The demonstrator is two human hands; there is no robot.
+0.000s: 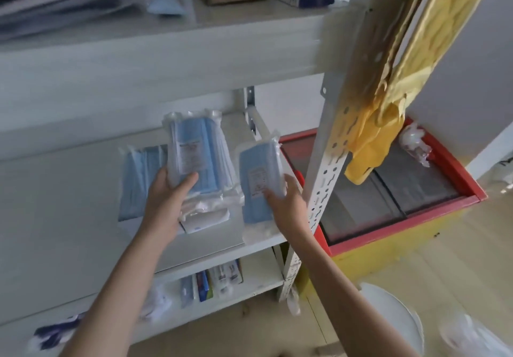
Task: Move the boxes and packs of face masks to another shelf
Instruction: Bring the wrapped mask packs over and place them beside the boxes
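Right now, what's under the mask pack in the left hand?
Under the mask pack in the left hand lie more clear-wrapped packs on the middle shelf. How many are stacked there is hidden.

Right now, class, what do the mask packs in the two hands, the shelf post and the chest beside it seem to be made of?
Pack in the left hand: clear glossy plastic film, crinkled at the sealed ends, over pale blue, probably nonwoven masks. Pack in the right hand: the same. Shelf post: likely white-painted metal, punched with slots. Chest: red frame, dark glass-like top.
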